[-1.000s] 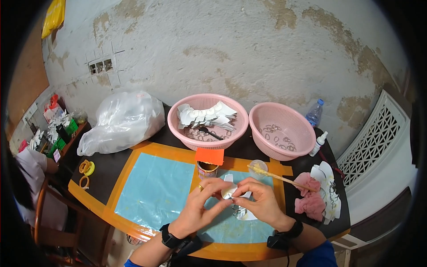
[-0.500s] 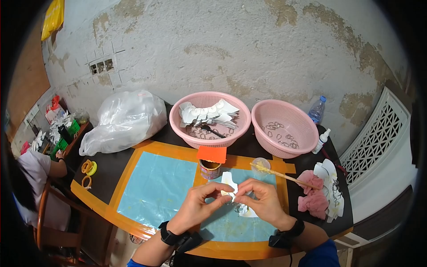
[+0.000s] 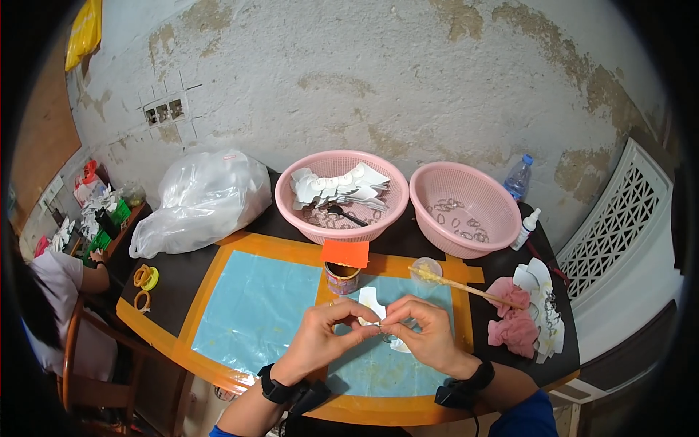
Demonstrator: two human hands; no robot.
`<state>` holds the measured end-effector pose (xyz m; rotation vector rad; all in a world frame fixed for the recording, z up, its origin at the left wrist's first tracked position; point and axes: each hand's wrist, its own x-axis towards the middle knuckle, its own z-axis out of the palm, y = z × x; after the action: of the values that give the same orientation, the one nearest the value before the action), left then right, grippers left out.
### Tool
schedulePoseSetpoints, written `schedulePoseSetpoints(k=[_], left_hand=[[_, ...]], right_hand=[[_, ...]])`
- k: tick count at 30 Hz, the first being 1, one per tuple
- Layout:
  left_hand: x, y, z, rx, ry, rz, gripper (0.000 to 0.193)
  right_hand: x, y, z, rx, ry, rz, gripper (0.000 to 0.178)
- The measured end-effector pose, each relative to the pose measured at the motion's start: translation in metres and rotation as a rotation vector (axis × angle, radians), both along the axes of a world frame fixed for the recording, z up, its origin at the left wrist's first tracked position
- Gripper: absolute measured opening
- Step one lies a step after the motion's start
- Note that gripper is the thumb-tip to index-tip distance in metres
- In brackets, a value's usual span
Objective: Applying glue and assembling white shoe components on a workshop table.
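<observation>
Both hands, left hand (image 3: 320,339) and right hand (image 3: 426,335), pinched a small white paper piece (image 3: 370,302) above the blue mat (image 3: 255,313). Fitting seemed underway; the next move likely needed a steady press.

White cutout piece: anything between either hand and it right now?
Nothing visible. The left hand and right hand meet at the white cutout piece and pinch its lower edge directly, above the blue mat. The small can and the stick sit behind, clear of the grip.
</observation>
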<state>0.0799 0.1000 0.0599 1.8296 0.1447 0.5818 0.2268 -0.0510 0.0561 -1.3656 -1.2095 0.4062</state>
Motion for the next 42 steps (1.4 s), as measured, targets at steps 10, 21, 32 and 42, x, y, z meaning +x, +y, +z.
schedulePoseSetpoints(k=[10,21,32,42], left_hand=[[-0.001,-0.001,0.000,-0.162,0.049,0.004,0.016],[-0.003,-0.011,0.014,0.117,-0.006,0.085,0.009],[-0.004,-0.023,0.010,0.056,-0.046,0.127,0.008],[-0.003,-0.026,-0.003,-0.176,-0.076,0.093,0.016]], right_hand=[[-0.002,-0.001,-0.010,0.054,0.090,0.035,0.010],[0.001,0.000,-0.009,0.023,0.059,0.092,0.012],[-0.010,-0.001,0.000,0.080,0.274,0.078,0.009],[-0.010,0.000,0.006,0.018,0.546,0.127,0.023]])
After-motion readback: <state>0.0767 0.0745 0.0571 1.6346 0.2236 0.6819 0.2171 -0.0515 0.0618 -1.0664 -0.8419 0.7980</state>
